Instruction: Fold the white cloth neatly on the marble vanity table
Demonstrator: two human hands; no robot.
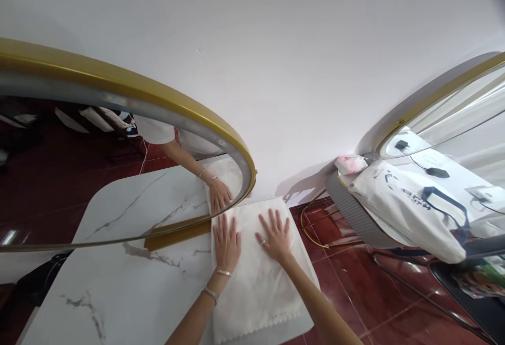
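Note:
A white cloth (pixel 260 292) with zigzag-cut edges lies flat at the right end of a white marble-patterned table (pixel 158 297). My left hand (pixel 226 245), with bracelets at the wrist, rests palm down near the cloth's left edge, fingers stretched out. To its right, my right hand (pixel 276 237), wearing a ring, presses flat on the cloth with fingers spread. Neither hand grips anything. Just beyond my left hand stands a round gold-framed mirror (pixel 221 124), which reflects my arm, a hand and the tabletop.
At the right, a second table (pixel 343 213) with a ribbed grey side bears a white printed bag (pixel 398 198) and a tissue pack (pixel 351 164). Another gold-framed mirror (pixel 426 92) leans there. A black chair (pixel 473 287) stands at the lower right on red floor tiles (pixel 347 282).

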